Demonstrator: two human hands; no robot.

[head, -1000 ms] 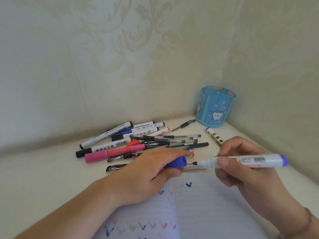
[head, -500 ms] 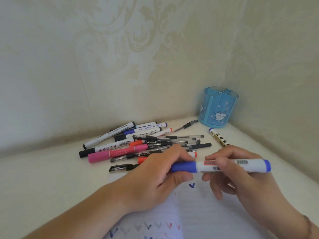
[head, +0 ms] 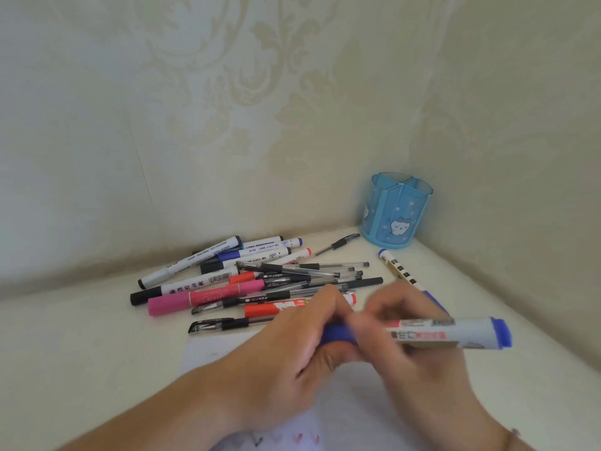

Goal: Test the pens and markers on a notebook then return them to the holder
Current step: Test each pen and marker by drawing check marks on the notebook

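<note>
I hold a white marker point(head: 455, 333) with a blue end level above the notebook point(head: 221, 356). My left hand point(head: 292, 353) grips its blue cap point(head: 336, 335), which sits on the marker. My right hand point(head: 413, 349) grips the white barrel just right of the cap. The notebook page shows small coloured check marks near the bottom edge; both hands hide most of it. A blue pen holder point(head: 398, 211) stands in the far right corner with nothing visible inside. A pile of pens and markers point(head: 253, 281) lies behind my hands.
A white marker with dark squares point(head: 398, 270) lies alone between the holder and my right hand. A black pen point(head: 338, 244) lies left of the holder. Walls close the surface at the back and right.
The cap, apart from the tip a second ago, now sits on the marker. Both hands have drawn together, and the marker has shifted slightly right.
</note>
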